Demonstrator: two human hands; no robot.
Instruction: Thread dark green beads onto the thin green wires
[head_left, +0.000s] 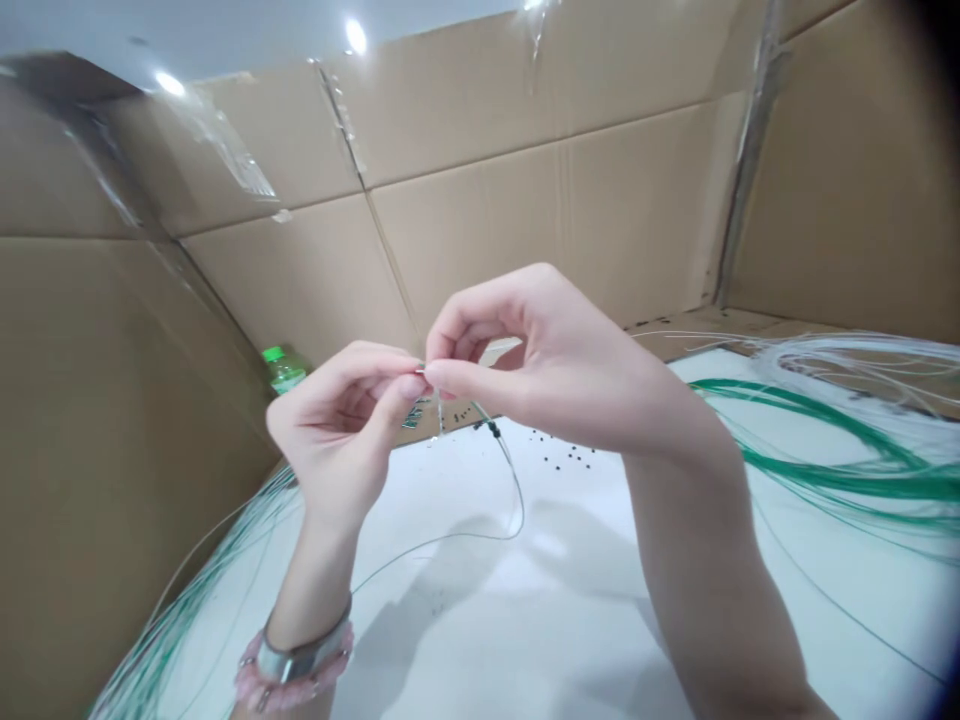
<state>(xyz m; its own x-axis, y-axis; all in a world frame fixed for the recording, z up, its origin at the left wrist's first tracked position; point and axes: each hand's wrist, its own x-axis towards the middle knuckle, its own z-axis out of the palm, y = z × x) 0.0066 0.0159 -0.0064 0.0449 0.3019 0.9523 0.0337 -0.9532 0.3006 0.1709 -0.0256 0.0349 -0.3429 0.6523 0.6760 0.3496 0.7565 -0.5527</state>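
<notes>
My left hand [345, 400] is raised over the white table, thumb and forefinger pinched together. My right hand [547, 360] meets it fingertip to fingertip, also in a pinch. A tiny pale piece [421, 371] shows between the fingertips; its kind is too small to make out. From below my right hand a thin cable [521, 500] loops down over the table toward my left wrist. Small dark beads or sleeves [493, 428] sit on this cable near the hand. The exact grip on the cable is hidden by my fingers.
Green cable coils [855, 440] and white strands [817, 360] lie at the right. More green strands [195, 590] run along the left edge. Small black bits [570, 458] are scattered on the white table [480, 620]. A green-capped bottle [283, 368] stands by the cardboard wall [480, 220].
</notes>
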